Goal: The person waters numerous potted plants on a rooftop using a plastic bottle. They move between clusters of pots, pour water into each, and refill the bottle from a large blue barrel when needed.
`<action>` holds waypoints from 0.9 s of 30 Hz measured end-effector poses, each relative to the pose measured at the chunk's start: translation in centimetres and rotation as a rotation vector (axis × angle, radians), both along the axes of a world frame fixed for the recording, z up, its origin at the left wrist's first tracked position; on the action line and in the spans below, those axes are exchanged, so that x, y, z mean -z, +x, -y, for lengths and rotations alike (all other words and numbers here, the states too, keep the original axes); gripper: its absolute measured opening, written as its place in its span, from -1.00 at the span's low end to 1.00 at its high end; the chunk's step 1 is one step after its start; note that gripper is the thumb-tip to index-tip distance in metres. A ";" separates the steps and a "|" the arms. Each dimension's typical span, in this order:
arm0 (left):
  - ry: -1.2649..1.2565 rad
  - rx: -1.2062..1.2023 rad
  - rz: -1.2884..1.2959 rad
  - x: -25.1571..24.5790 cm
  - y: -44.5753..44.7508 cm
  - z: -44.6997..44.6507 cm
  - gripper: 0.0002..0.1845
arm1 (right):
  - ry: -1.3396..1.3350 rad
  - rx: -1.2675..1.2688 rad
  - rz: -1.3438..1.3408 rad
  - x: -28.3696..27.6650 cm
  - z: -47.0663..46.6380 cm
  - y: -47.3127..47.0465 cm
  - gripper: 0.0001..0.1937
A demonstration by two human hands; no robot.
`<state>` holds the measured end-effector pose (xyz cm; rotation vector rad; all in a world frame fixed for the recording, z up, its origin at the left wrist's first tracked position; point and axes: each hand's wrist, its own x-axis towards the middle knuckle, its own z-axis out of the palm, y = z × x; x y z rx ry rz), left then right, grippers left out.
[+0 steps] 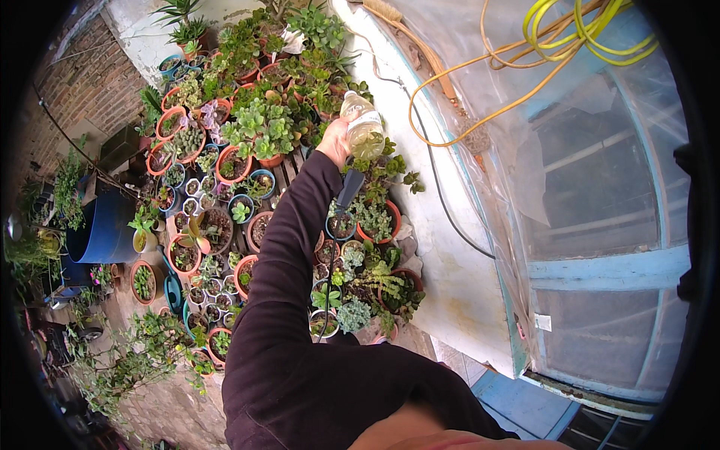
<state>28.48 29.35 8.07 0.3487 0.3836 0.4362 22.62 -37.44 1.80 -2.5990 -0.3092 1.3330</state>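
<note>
My left hand point(336, 142) is stretched out in front of me over the potted plants, its fingers around a clear plastic bottle point(368, 132). The bottle has a pale label band, and its narrow neck points away from me. Green leaves show in or through its nearer end; I cannot tell which. Just below the hand, beside my dark sleeve point(281, 242), is a black piece point(351, 185) on a thin black cord. Close to the left of the hand grows a rosette succulent point(264, 126). A trailing leafy plant point(394, 166) lies below the bottle. My right hand is out of view.
Many pots crowd a slatted wooden surface point(289, 169). A white ledge point(444, 225) and plastic-covered window point(596, 191) run along the right. Hose coils point(562, 34) hang above. A blue barrel point(107, 225) and teal watering can point(173, 292) stand left.
</note>
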 end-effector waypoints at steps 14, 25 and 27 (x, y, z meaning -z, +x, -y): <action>-0.022 0.008 0.056 0.9 0.4 -0.7 -0.68 | -0.039 0.023 -0.028 0.1 -0.3 0.1 -0.67; -0.021 0.002 0.005 0.8 0.6 -0.8 -0.65 | -0.023 0.041 -0.006 0.3 -0.2 0.2 -0.68; -0.016 0.000 0.009 0.9 0.7 -0.8 -0.66 | -0.012 0.032 -0.004 0.3 -0.2 0.2 -0.68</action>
